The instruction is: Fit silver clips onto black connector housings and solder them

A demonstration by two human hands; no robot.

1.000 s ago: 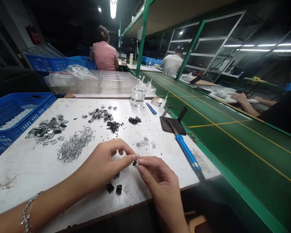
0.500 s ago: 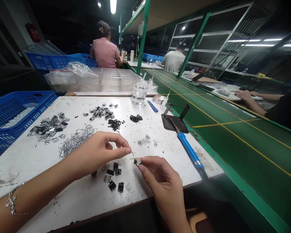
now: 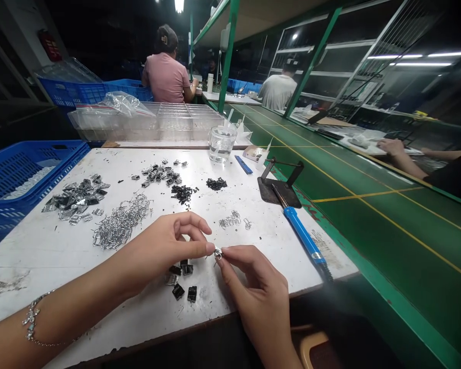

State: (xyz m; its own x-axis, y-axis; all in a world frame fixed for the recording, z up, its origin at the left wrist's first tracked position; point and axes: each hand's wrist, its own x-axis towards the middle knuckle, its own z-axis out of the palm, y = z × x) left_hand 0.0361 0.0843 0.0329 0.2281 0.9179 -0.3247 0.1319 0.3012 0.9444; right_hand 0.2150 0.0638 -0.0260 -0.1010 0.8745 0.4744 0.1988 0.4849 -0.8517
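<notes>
My left hand (image 3: 165, 248) and my right hand (image 3: 253, 289) meet above the front of the white table (image 3: 42, 266). Both pinch one small metal part (image 3: 217, 252) between thumb and fingertips. Just below my left hand lie several small black and silver pieces (image 3: 182, 279). A heap of bent wire clips (image 3: 119, 225) lies left of my left hand, and a small cluster of wire clips (image 3: 230, 220) sits just beyond the hands.
Piles of silver parts (image 3: 75, 197) and black bits (image 3: 182, 193) cover the table. A blue-handled soldering iron (image 3: 301, 233) rests on its stand (image 3: 280, 187) at the right edge. A glass cup (image 3: 221, 143), clear trays, a blue crate (image 3: 19, 174), a green conveyor (image 3: 369, 215), other workers beyond.
My left hand drew a little away from the right half a second ago, then came back; its fingertips now pinch the small part together with the right hand again.
</notes>
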